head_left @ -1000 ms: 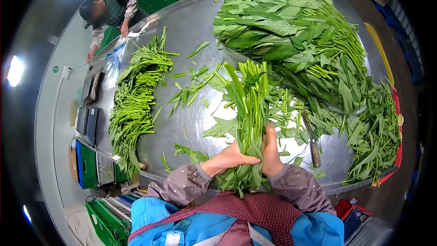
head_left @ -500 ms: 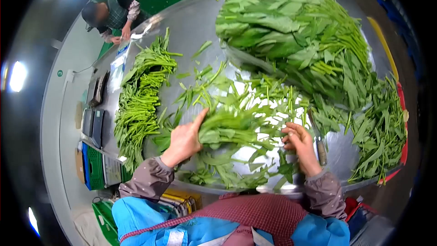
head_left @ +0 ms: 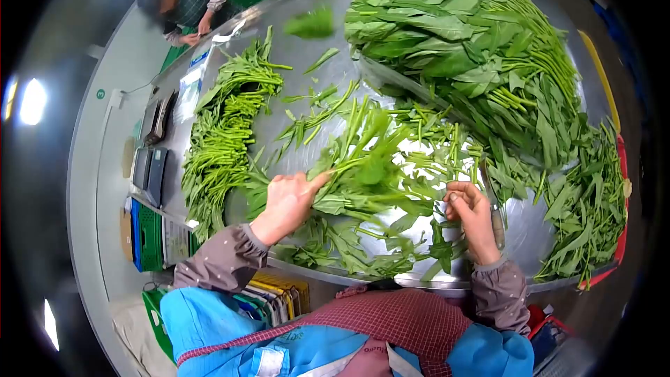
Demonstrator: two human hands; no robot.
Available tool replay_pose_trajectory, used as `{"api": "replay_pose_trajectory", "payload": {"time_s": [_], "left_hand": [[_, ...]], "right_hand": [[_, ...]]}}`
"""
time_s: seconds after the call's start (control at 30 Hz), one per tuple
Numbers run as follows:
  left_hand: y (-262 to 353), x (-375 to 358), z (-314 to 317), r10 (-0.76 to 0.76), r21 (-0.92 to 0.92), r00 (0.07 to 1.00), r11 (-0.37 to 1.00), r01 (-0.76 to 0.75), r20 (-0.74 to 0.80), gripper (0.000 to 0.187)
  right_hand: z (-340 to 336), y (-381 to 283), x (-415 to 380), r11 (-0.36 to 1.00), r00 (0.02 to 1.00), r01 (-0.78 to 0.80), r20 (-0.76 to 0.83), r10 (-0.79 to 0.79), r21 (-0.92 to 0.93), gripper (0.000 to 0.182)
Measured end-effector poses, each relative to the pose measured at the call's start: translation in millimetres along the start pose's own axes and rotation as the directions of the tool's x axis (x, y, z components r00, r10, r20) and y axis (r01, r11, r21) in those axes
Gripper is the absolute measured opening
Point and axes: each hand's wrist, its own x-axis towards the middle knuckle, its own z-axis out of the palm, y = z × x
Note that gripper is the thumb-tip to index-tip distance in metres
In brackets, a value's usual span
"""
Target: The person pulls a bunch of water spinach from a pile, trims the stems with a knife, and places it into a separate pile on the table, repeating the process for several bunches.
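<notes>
My left hand (head_left: 287, 202) is closed around the stems of a bunch of water spinach (head_left: 356, 157), whose leafy part is smeared by motion. On the right, my right hand (head_left: 471, 218) has its fingers curled together above the metal table (head_left: 520, 227); whether anything is in them I cannot make out. A knife with a wooden handle (head_left: 497, 229) lies just beside that hand. Loose cut stems and leaves (head_left: 349, 244) are scattered below and between my hands. Farther off, a blurred green clump (head_left: 310, 23) shows over the table's far left part.
A large heap of water spinach (head_left: 460, 42) fills the far right, with more loose leaves (head_left: 586, 202) at the right edge. Bunches lie in a row (head_left: 220, 139) on the left. Dark devices (head_left: 150, 171) stand beyond them. Another person (head_left: 192, 10) works at the far left corner.
The water spinach by my left hand has swung upward. A blurred green clump has appeared over the far left part of the table. My right hand has barely moved.
</notes>
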Motion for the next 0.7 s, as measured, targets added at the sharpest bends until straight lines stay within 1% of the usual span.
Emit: {"api": "replay_pose_trajectory", "payload": {"time_s": [0.03, 0.1, 0.13, 0.17, 0.23, 0.27, 0.3, 0.33, 0.37, 0.4, 0.5, 0.57, 0.63, 0.67, 0.7], "left_hand": [[1.5, -3.1, 3.1, -0.019, 0.001, 1.000, 1.000, 0.019, -0.002, 0.057], [4.5, -2.2, 3.4, 0.066, 0.141, 0.993, 0.989, -0.052, -0.101, 0.061], [7.2, -3.0, -1.1, 0.031, 0.109, 0.992, 0.994, -0.018, -0.119, 0.061], [11.1, -4.8, -4.8, 0.033, 0.108, 0.994, 0.994, -0.021, -0.106, 0.061], [19.6, -6.8, -10.7, -0.002, 0.107, 0.997, 0.994, 0.011, -0.083, 0.061], [22.4, -5.5, -14.0, 0.008, 0.116, 0.996, 0.993, 0.003, -0.094, 0.062], [24.6, -4.6, -16.0, 0.005, 0.119, 0.996, 0.993, 0.005, -0.088, 0.062], [26.7, -4.0, -17.7, 0.021, 0.148, 0.996, 0.989, -0.007, -0.090, 0.061], [29.1, -3.6, -19.4, 0.036, 0.177, 0.995, 0.984, -0.019, -0.093, 0.060], [31.9, -2.8, -20.8, 0.037, 0.180, 0.995, 0.983, -0.021, -0.088, 0.060], [44.1, -0.9, -25.3, 0.056, 0.193, 0.996, 0.980, -0.042, -0.066, 0.060], [52.6, 1.2, -31.3, 0.050, 0.157, 0.997, 0.987, -0.041, -0.053, 0.060], [56.8, 1.8, -37.6, 0.058, 0.152, 0.997, 0.987, -0.051, -0.047, 0.060], [57.5, 1.1, -40.9, 0.067, 0.163, 0.997, 0.985, -0.061, -0.032, 0.060], [57.6, 0.0, -44.7, 0.076, 0.174, 0.997, 0.982, -0.072, -0.018, 0.061]], "right_hand": [[0.5, -2.3, 2.8, 1.000, 1.000, 0.002, -0.008, -0.002, -0.007, 0.023], [2.0, -10.5, 6.3, 0.999, 0.999, 0.036, 0.003, -0.036, -0.028, 0.023], [3.5, -10.3, 4.2, 0.998, 0.999, 0.051, -0.006, -0.051, -0.041, 0.024], [4.5, -8.8, 4.0, 0.999, 0.999, 0.039, -0.007, -0.039, -0.035, 0.024], [5.8, -10.5, 12.0, 0.973, 0.983, 0.182, 0.028, -0.180, -0.142, 0.024], [7.1, -12.3, 15.3, 0.954, 0.979, 0.205, 0.029, -0.204, -0.218, 0.028], [8.8, -15.4, 17.6, 0.956, 0.979, 0.203, 0.032, -0.201, -0.213, 0.028], [10.7, -19.4, 18.6, 0.856, 0.948, 0.304, 0.043, -0.316, -0.418, 0.030], [12.6, -21.7, 19.8, 0.703, 0.903, 0.381, 0.079, -0.422, -0.601, 0.033], [14.6, -20.9, 22.4, 0.534, 0.814, 0.492, 0.146, -0.562, -0.687, 0.039], [25.4, -18.4, 25.2, 0.251, 0.732, 0.541, 0.302, -0.611, -0.803, 0.048], [33.6, -14.1, 18.4, 0.245, 0.732, 0.552, 0.323, -0.599, -0.797, 0.050], [36.9, -2.7, 13.6, 0.141, 0.717, 0.611, 0.469, -0.515, -0.779, 0.039], [25.0, 14.7, 21.3, 0.077, 0.651, 0.660, 0.518, -0.555, -0.747, 0.023], [6.1, 27.0, 28.2, 0.147, 0.727, 0.582, 0.429, -0.536, -0.800, 0.017]]}}
